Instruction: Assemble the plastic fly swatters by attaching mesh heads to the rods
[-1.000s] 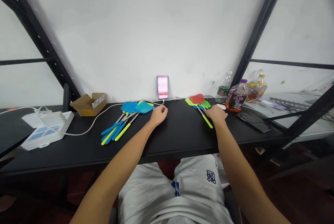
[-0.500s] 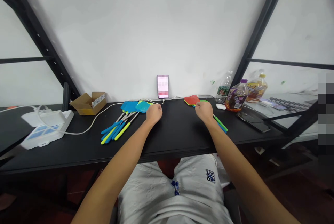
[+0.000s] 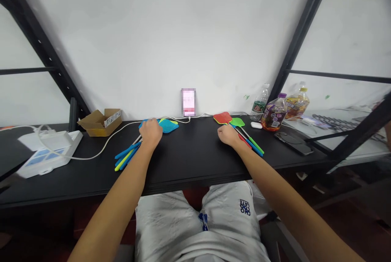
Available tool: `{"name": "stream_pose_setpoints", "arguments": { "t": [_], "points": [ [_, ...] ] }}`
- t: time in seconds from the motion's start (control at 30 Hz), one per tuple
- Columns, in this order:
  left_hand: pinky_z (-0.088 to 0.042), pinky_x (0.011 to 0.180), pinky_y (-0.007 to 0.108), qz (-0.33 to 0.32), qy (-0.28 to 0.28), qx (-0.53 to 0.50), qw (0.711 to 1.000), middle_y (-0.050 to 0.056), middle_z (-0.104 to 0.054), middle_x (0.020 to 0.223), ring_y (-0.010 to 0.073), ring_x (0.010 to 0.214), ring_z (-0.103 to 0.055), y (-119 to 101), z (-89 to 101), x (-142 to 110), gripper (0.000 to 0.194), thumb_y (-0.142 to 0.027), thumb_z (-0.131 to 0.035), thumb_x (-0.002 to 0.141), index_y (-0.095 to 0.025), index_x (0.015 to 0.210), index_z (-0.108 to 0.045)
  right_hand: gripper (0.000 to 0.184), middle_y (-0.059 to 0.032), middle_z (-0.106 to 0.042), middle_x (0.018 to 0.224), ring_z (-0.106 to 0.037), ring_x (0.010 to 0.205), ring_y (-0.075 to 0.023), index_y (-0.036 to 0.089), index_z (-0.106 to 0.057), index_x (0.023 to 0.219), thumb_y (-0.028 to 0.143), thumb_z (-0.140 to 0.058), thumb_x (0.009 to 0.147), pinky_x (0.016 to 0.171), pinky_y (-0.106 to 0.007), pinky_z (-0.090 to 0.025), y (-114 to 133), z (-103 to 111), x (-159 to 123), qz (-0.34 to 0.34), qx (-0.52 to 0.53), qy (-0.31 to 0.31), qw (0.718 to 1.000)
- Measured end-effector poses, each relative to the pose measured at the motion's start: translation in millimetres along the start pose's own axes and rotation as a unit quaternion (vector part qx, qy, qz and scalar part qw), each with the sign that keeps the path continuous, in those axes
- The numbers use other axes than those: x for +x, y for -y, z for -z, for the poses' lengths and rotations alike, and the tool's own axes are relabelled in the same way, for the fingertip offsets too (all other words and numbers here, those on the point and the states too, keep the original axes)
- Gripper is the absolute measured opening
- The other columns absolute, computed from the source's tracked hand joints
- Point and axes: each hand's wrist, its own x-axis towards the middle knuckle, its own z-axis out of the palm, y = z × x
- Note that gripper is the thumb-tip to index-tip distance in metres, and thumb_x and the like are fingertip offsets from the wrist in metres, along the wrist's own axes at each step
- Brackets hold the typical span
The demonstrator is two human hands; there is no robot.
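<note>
Lit phone (image 3: 188, 102): propped against the white wall (image 3: 214, 42), at the back of the black desk (image 3: 186, 154)
Left hand (image 3: 152, 130): left of the phone and a bit nearer the person, curled over the left swatters; honestly can't tell if it's clamped on one or just over them
Left swatters (image 3: 168, 126): fanned out left of the phone, mostly blue with some yellow-green, heads toward the wall, handles angling off to the near left
Right hand (image 3: 227, 135): right of the phone and nearer the person, fingers curled in, knuckles up, right by the right swatters; can't see whether it's gripping anything
Right swatters (image 3: 238, 122): right of the phone, a red head overlapping a yellow-green one, green head just beside, handles in red, blue and green running out past the wrist
Cardboard box (image 3: 99, 124): well left of the phone, flaps up
Bottles (image 3: 274, 114): well right of the phone, purple cap on one
</note>
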Motion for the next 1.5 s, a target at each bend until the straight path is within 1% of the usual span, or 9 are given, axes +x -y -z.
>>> {"name": "stream_pose_setpoints", "arguments": {
  "t": [0.1, 0.3, 0.4, 0.67, 0.87, 1.07, 1.17, 1.27, 1.5],
  "points": [
    [-0.045, 0.083, 0.042, 0.015, -0.031, 0.047, 0.998, 0.024, -0.059, 0.116, 0.0373, 0.113, -0.049, 6.4, -4.8, -1.0, 0.035, -0.021, -0.041, 0.087, -0.008, 0.11, -0.064, 0.029, -0.0081, -0.072, 0.083, -0.063, 0.077, -0.0167, 0.019, -0.075, 0.077, 0.012, -0.046, 0.078, 0.065, -0.023, -0.035, 5.0, -0.8, 0.6, -0.001, -0.003, 0.016, 1.0],
    [-0.045, 0.087, 0.044, 0.011, 0.07, 0.072, 0.995, 0.026, -0.058, 0.121, 0.0414, 0.121, -0.044, 12.4, -11.8, 5.6, 0.041, -0.038, -0.053, 0.086, -0.008, 0.111, -0.065, 0.029, -0.0097, -0.073, 0.09, -0.065, 0.085, -0.0191, 0.019, -0.075, 0.083, 0.015, -0.047, 0.081, 0.07, -0.023, -0.038, 21.7, -2.6, 3.6, -0.004, -0.016, 0.024, 1.0],
    [-0.046, 0.087, 0.043, 0.018, 0.101, 0.067, 0.993, 0.024, -0.061, 0.118, 0.0408, 0.122, -0.046, 15.9, -13.0, 9.5, 0.039, -0.036, -0.053, 0.087, -0.01, 0.114, -0.065, 0.029, -0.0105, -0.073, 0.092, -0.065, 0.087, -0.0206, 0.019, -0.075, 0.085, 0.016, -0.047, 0.082, 0.072, -0.025, -0.04, 27.6, -4.2, 6.0, 0.005, -0.028, 0.007, 1.0],
    [-0.046, 0.084, 0.039, 0.015, 0.11, 0.091, 0.99, 0.024, -0.063, 0.117, 0.0386, 0.12, -0.049, 16.0, -11.1, 10.3, 0.034, -0.02, -0.05, 0.084, -0.009, 0.111, -0.066, 0.029, -0.0117, -0.073, 0.095, -0.066, 0.09, -0.0223, 0.019, -0.075, 0.089, 0.016, -0.047, 0.084, 0.076, -0.026, -0.042, 32.4, -6.4, 14.1, -0.03, -0.034, -0.019, 0.999],
    [-0.043, 0.089, 0.043, 0.013, 0.06, 0.111, 0.992, 0.026, -0.058, 0.118, 0.0378, 0.116, -0.05, 8.0, 0.7, 0.0, 0.035, -0.014, -0.043, 0.085, -0.008, 0.112, -0.064, 0.029, -0.0106, -0.073, 0.093, -0.067, 0.09, -0.0225, 0.02, -0.075, 0.087, 0.016, -0.046, 0.084, 0.076, -0.027, -0.042, 33.0, -7.0, 18.1, -0.036, -0.019, -0.027, 0.999],
    [-0.046, 0.075, 0.038, 0.045, -0.001, 0.066, 0.997, 0.023, -0.05, 0.118, 0.0311, 0.094, -0.061, -4.7, 8.5, -11.6, 0.039, -0.012, -0.036, 0.088, -0.012, 0.123, -0.054, 0.03, -0.0124, -0.072, 0.091, -0.067, 0.089, -0.0235, 0.019, -0.075, 0.091, 0.02, -0.045, 0.085, 0.077, -0.027, -0.043, 33.9, -6.3, 15.6, -0.05, -0.022, -0.062, 0.997],
    [-0.046, 0.073, 0.037, -0.001, -0.009, 0.058, 0.998, 0.02, -0.049, 0.118, 0.0269, 0.086, -0.063, -16.5, 8.9, -19.6, 0.041, -0.009, -0.032, 0.089, -0.016, 0.123, -0.053, 0.03, -0.0138, -0.072, 0.09, -0.067, 0.089, -0.0241, 0.016, -0.074, 0.091, 0.024, -0.045, 0.086, 0.076, -0.027, -0.042, 35.2, -6.8, 15.1, -0.054, -0.021, -0.076, 0.995],
    [-0.046, 0.075, 0.036, -0.097, -0.01, 0.054, 0.994, 0.018, -0.05, 0.12, 0.0264, 0.089, -0.063, -34.1, 4.7, -30.4, 0.039, -0.01, -0.032, 0.09, -0.016, 0.123, -0.051, 0.032, -0.0144, -0.071, 0.09, -0.066, 0.088, -0.0241, 0.015, -0.073, 0.092, 0.026, -0.044, 0.088, 0.075, -0.027, -0.041, 34.9, -7.7, 15.9, -0.06, -0.018, -0.085, 0.994],
    [-0.045, 0.083, 0.037, -0.28, 0.076, 0.02, 0.957, 0.016, -0.06, 0.109, 0.0262, 0.098, -0.062, -69.3, -16.3, -53.8, 0.031, -0.016, -0.037, 0.094, -0.015, 0.118, -0.055, 0.034, -0.015, -0.07, 0.094, -0.065, 0.09, -0.0239, 0.013, -0.071, 0.093, 0.022, -0.039, 0.09, 0.074, -0.027, -0.041, 30.9, -10.4, 20.9, -0.071, 0.007, -0.077, 0.994]
  ]
}}
